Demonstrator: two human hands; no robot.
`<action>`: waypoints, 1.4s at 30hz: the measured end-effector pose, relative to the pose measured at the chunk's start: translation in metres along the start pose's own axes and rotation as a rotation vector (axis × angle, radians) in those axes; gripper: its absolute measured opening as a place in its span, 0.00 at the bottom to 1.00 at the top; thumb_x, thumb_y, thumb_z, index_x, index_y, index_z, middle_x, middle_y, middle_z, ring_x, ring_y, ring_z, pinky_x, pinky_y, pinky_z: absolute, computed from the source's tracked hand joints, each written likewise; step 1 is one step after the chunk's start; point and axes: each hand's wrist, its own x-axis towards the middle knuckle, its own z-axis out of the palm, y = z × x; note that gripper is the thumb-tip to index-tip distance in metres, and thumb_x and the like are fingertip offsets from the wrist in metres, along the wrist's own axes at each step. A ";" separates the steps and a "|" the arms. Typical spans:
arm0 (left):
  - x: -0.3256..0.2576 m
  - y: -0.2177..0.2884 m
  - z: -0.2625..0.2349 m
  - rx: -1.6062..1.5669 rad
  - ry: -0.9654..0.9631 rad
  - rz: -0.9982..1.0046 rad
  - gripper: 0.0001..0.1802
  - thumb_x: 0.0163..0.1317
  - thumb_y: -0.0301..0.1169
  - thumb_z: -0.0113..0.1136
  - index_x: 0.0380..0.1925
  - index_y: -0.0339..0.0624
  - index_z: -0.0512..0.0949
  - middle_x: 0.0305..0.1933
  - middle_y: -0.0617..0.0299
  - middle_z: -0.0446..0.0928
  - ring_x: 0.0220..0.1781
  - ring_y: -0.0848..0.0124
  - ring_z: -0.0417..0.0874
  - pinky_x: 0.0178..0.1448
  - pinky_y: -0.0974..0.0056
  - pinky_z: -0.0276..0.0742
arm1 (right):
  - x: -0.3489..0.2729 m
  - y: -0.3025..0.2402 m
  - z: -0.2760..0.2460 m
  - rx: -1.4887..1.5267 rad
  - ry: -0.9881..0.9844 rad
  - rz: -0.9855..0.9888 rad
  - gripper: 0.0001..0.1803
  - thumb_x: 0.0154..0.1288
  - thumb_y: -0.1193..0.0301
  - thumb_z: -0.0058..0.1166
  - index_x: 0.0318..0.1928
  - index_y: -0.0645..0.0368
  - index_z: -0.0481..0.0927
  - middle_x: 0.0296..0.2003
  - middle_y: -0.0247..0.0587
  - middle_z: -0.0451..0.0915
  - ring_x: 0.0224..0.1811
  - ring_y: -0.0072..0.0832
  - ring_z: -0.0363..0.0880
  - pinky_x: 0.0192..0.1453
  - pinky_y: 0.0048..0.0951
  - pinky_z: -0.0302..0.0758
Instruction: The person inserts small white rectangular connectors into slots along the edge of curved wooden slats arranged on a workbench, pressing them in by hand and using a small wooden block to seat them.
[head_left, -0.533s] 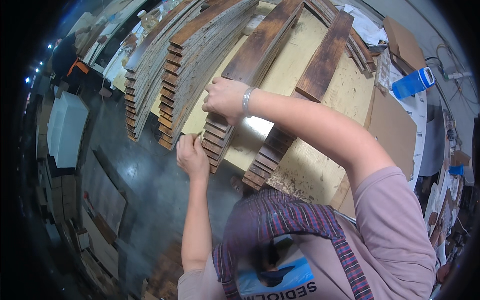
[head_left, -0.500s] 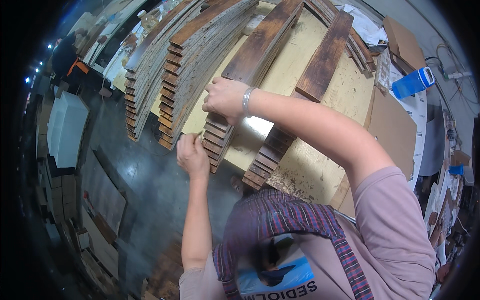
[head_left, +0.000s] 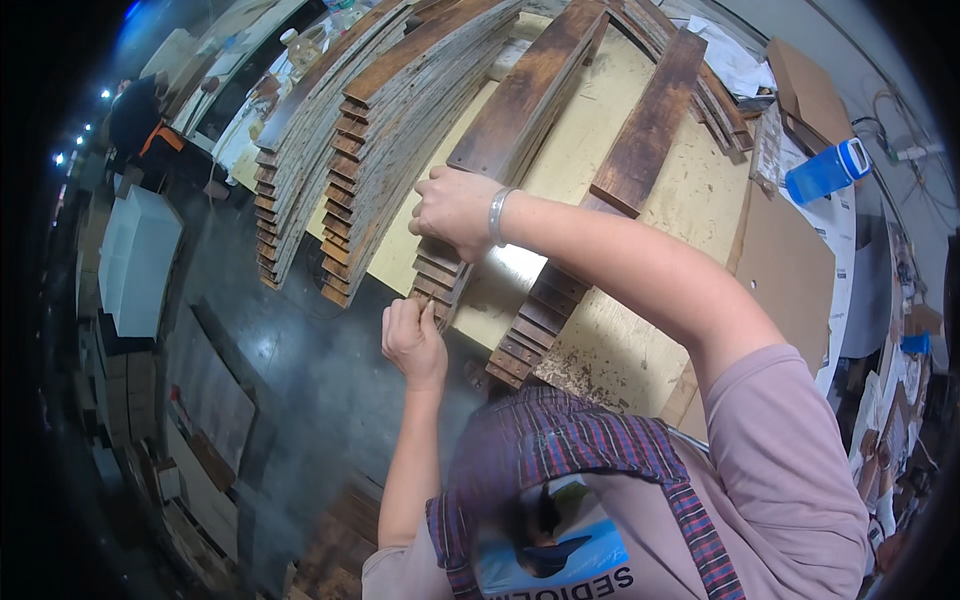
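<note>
At the far left, a white box stands on the dark floor, well apart from the work. Next come two tall piles of long, worn planks on the table, their ends hanging over the near edge. Right of them lies the stack that both hands work on, dark brown on top. The left hand is at the stack's near end, below the table edge; its fingertips pinch the end of a lower board, so this grip is closed on the stack. The right hand, with a metal bracelet, lies on top of the same stack, fingers curled over its edge and clenched on it. Just beside, another dark stack rests. Far right, a blue bottle lies near a cardboard sheet.
</note>
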 end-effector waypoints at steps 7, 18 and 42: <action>-0.005 0.013 0.000 0.020 -0.006 0.071 0.05 0.59 0.22 0.65 0.28 0.39 0.77 0.30 0.53 0.75 0.36 0.54 0.77 0.41 0.54 0.72 | 0.002 -0.001 0.004 0.022 0.023 -0.010 0.17 0.39 0.65 0.69 0.35 0.51 0.85 0.33 0.32 0.85 0.45 0.35 0.80 0.53 0.35 0.74; -0.016 -0.016 -0.010 -0.373 0.089 -0.323 0.03 0.68 0.22 0.59 0.35 0.34 0.76 0.31 0.57 0.74 0.29 0.67 0.74 0.36 0.63 0.73 | 0.002 -0.006 0.002 -0.056 0.010 -0.022 0.25 0.37 0.65 0.71 0.42 0.51 0.84 0.39 0.33 0.82 0.49 0.37 0.77 0.56 0.37 0.72; -0.030 -0.039 0.007 -0.463 0.061 -0.373 0.03 0.64 0.25 0.63 0.35 0.40 0.79 0.34 0.52 0.80 0.34 0.51 0.83 0.39 0.52 0.77 | 0.022 -0.057 0.028 -0.115 -0.096 -0.096 0.13 0.48 0.68 0.65 0.38 0.49 0.83 0.36 0.30 0.80 0.49 0.30 0.78 0.55 0.37 0.68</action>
